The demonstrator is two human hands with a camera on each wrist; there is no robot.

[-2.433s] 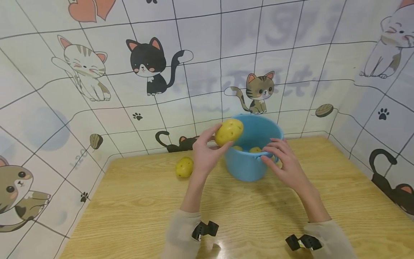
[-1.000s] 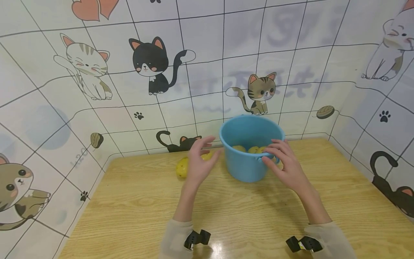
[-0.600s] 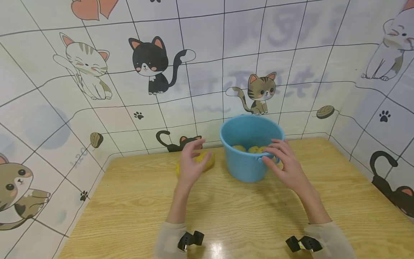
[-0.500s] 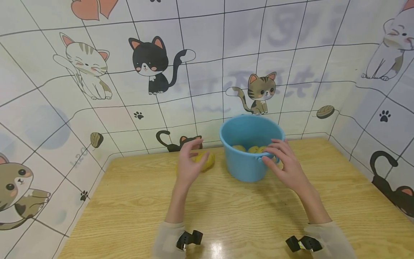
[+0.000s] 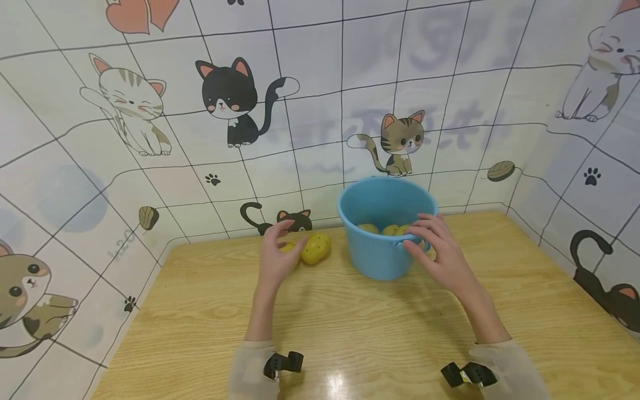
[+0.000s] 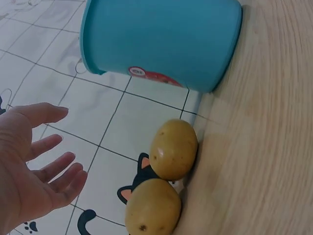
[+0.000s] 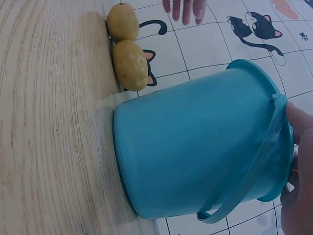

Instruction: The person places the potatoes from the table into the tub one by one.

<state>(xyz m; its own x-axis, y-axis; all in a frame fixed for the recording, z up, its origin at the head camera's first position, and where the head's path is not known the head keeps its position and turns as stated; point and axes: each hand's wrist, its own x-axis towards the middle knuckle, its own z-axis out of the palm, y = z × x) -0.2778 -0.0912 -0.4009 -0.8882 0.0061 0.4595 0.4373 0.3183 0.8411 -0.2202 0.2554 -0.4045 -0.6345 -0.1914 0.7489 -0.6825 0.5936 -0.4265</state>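
My left hand point(image 5: 276, 256) hovers by two yellow potatoes on the table, fingers spread and nothing between them. One potato point(image 5: 316, 248) shows whole in the head view; the hand partly covers the other potato point(image 5: 287, 248). In the left wrist view they lie side by side, and the hand point(image 6: 36, 166) is apart from them. My right hand point(image 5: 437, 250) grips the rim of a blue bucket point(image 5: 377, 258), thumb outside and fingers over the edge. Several potatoes point(image 5: 368, 228) lie inside, partly hidden by the front rim. The bucket's handle point(image 7: 249, 171) hangs down its side.
The wooden table point(image 5: 350, 328) meets a wall point(image 5: 320, 111) covered with cat-print sheeting close behind the bucket and potatoes. Another printed wall stands on each side. A small black device point(image 5: 283, 364) is strapped at each wrist.
The left hand held a potato at the bucket's rim earlier. It has let go and moved left and down to the table potatoes, and another potato shows in the bucket. The right hand stays.
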